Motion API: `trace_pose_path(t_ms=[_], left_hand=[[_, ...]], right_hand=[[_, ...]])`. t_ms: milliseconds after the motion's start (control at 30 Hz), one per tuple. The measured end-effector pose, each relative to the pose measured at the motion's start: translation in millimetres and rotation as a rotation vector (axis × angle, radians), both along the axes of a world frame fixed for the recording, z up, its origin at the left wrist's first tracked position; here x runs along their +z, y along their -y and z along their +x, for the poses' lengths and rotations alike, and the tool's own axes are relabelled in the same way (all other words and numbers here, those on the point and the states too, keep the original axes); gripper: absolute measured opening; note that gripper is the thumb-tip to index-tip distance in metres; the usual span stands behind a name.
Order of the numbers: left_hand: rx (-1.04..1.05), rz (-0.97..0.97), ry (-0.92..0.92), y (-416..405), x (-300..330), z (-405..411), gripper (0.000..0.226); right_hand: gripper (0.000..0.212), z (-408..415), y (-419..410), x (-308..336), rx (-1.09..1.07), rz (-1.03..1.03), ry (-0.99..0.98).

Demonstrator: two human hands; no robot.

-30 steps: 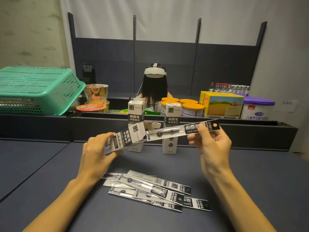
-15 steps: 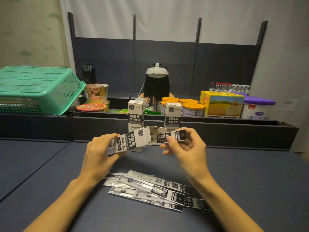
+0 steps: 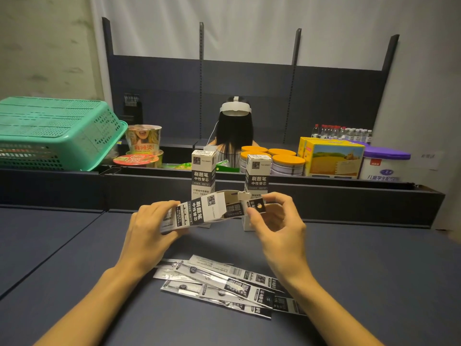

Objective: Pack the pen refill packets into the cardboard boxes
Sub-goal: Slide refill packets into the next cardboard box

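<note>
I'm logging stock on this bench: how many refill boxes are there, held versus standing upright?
Held box, in the left hand: 1
Upright boxes on the table: 2
Total: 3

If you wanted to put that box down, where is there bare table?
Bare table lies left of the left hand, and also right of the right hand. It is crowded at the loose packets in front and the two upright boxes behind.

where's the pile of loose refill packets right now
In the head view the loose refill packets lie on the dark table, low and centre, between the two forearms and below the held box.
</note>
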State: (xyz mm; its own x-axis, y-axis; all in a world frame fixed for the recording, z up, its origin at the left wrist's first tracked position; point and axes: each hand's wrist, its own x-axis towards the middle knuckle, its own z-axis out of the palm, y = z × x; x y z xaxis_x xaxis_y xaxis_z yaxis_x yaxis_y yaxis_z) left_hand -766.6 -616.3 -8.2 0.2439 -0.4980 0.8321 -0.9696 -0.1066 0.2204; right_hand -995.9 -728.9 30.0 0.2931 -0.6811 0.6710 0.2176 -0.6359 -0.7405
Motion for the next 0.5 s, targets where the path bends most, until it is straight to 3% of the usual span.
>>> trace_pose_path(t_ms=[100,267,500], left_hand=[[0.001,-0.001,-0.002,0.3,-0.4,1.2,0.063],[-0.010,0.008,-0.004,0.3,-0.5,1.7,0.063],[-0.009,0.011,-0.012,0.1,-0.3,1.0,0.062]], right_hand=[[0.012,-0.1,1.8,-1.6,-0.016,-0.059,0.000],[0.012,3.5,4.1,-5.6,-0.056,-0.200,-0.111],[0.018,0.3,3.4,-3.2,-0.026,-0.130,-0.086]])
